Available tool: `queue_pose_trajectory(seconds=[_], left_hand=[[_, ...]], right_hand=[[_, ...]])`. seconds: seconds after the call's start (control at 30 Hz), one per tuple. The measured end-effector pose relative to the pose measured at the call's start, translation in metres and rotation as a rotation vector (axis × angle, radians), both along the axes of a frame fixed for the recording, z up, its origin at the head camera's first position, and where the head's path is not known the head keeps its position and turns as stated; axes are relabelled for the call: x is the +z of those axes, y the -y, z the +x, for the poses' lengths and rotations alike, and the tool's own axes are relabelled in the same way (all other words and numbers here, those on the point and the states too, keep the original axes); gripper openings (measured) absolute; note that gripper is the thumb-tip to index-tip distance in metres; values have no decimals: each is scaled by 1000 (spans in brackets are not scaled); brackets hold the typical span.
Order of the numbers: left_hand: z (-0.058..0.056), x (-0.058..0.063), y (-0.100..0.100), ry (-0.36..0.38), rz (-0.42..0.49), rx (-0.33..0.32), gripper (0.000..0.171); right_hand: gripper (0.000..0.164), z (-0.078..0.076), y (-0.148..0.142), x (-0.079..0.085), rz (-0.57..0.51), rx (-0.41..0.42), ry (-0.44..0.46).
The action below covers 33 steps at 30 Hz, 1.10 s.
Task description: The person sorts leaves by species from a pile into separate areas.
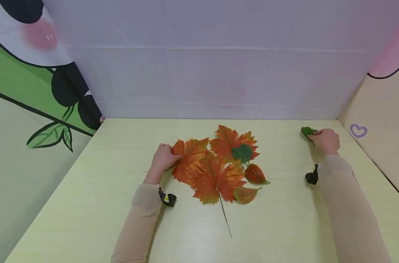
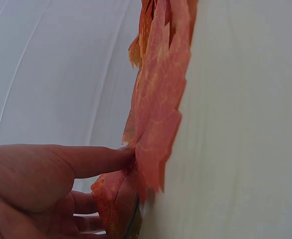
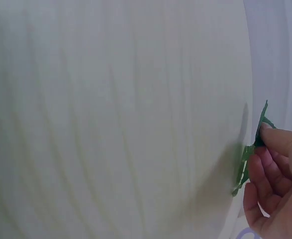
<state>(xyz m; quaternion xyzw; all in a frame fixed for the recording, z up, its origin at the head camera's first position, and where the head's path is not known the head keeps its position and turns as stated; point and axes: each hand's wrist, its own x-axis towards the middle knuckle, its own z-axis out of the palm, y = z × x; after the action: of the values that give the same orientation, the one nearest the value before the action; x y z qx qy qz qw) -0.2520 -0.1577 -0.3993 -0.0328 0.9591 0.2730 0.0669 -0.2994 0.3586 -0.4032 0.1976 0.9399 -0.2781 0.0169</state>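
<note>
On the table's left side, my left hand (image 1: pixel 164 159) pinches an orange maple leaf (image 1: pixel 190 157) near its stem. The left wrist view shows the thumb pressed against the reddish maple leaf (image 2: pixel 158 99), other fingers partly hidden behind it. Another orange maple leaf (image 1: pixel 212 177), its thin stem pointing toward me, overlaps that one. Behind lies a third maple leaf (image 1: pixel 226 140) with a dark green rounded leaf (image 1: pixel 242 152) on it. Far right, my right hand (image 1: pixel 325 141) pinches a small green leaf (image 1: pixel 307 131) between thumb and fingers; it shows edge-on in the right wrist view.
Beside the maple leaves lie a red-orange small leaf (image 1: pixel 255 174) and a greenish-orange small leaf (image 1: pixel 246 195). A pale wooden table (image 1: pixel 268 226) carries everything. A light cloth wall (image 1: pixel 219 84) rises at its back edge, and printed panels stand at both sides.
</note>
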Motion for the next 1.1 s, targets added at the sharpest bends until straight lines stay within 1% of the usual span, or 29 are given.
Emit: queue_pose_trajectory(seconds=[0.17,0.4,0.53,0.63,0.83,0.9,1.1], left_hand=[[0,1,0,4,-1,-1,37],[-1,1,0,-5,-8,-10,40],[-1,2,1,-9,-10,-11,40],[0,3,2,-12,-10,-12,41],[1,2,3,-4,-3,-10,40],[0,1,3,-7,-4,-11,40],[0,-1,3,-6,-1,-9,39]], right_hand=[[49,0,-2,-3,8,5,21],[51,2,-3,-5,27,1,10],[53,1,-2,-3,56,25,7],[50,0,2,1,83,53,-5],[38,-3,18,9,112,68,-49],[36,-4,25,11,113,78,-62],[32,-7,52,12,92,163,-100]])
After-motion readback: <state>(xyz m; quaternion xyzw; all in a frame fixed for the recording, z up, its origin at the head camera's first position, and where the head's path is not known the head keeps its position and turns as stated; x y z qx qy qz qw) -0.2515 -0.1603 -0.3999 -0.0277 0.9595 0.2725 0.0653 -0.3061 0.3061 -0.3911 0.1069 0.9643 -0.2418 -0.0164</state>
